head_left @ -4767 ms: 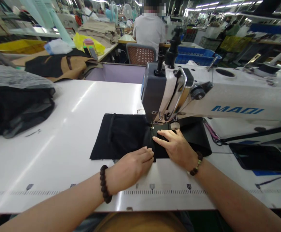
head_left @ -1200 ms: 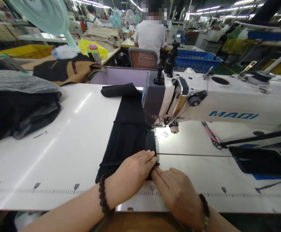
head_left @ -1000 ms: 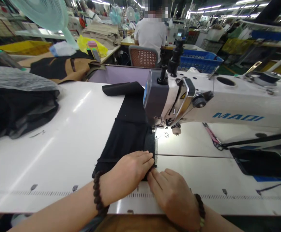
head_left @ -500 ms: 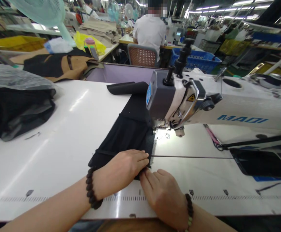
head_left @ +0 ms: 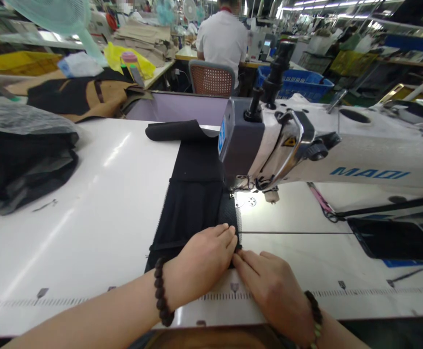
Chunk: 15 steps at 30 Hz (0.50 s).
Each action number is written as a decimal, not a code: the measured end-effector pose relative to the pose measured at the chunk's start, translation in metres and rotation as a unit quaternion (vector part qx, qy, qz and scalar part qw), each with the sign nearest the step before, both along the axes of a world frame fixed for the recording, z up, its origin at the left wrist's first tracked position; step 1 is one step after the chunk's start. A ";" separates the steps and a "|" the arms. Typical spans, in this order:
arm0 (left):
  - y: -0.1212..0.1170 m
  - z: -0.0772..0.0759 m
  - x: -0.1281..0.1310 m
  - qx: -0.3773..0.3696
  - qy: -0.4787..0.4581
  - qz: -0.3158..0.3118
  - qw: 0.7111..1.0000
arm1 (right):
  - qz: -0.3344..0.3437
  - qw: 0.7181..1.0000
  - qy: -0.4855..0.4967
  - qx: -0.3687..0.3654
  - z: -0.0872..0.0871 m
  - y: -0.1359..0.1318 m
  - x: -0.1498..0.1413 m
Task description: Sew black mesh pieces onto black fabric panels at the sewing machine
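A long black fabric piece (head_left: 193,194) lies on the white table (head_left: 87,208), running from my hands back under the head of the white sewing machine (head_left: 305,150). My left hand (head_left: 202,261) rests flat on the fabric's near end, fingers together and stretched out, pressing it down. My right hand (head_left: 267,286) lies beside it on the table, its fingertips pinching the fabric's near right corner. The fabric's right edge lines up with the needle area (head_left: 233,191).
A pile of dark and grey fabric (head_left: 18,155) sits at the left of the table. A ruler strip (head_left: 269,293) runs along the near edge. Behind, a person in a white shirt (head_left: 224,41) sits at another station, near blue crates (head_left: 298,80).
Since 4.8 s ago the fabric has turned from lying crosswise to running lengthwise under the machine. Within the last second both hands stayed at its near end; the view shifted slightly.
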<state>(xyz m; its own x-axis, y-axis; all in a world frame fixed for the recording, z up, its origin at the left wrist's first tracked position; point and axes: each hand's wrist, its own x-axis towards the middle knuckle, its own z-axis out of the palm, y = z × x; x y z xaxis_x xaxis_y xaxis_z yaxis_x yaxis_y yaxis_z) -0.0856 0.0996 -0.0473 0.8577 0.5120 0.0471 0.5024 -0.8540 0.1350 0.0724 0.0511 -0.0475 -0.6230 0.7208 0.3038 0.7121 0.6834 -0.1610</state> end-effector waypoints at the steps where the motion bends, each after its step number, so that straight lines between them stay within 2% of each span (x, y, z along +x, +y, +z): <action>1: 0.002 -0.001 0.002 0.005 0.010 0.005 1.000 | -0.001 1.000 -0.001 0.006 0.000 0.002 0.000; 6: 0.014 -0.003 0.002 0.030 0.018 0.017 0.999 | 0.000 0.999 -0.032 0.029 -0.004 0.014 -0.003; 10: 0.022 -0.003 -0.007 -0.003 -0.053 0.020 0.998 | 0.015 0.996 -0.074 0.045 -0.005 0.019 -0.009; 15: 0.030 -0.003 -0.018 -0.016 -0.109 -0.010 0.994 | 0.030 0.992 -0.096 0.079 -0.004 0.021 -0.019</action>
<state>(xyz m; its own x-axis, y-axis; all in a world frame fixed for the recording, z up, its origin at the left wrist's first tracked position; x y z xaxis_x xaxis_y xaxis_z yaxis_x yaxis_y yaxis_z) -0.1035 0.1294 -0.0506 0.8388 0.4994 0.2171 0.4413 -0.8570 0.2663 0.0533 0.0722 -0.0516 -0.7208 0.6338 0.2807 0.6766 0.7313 0.0862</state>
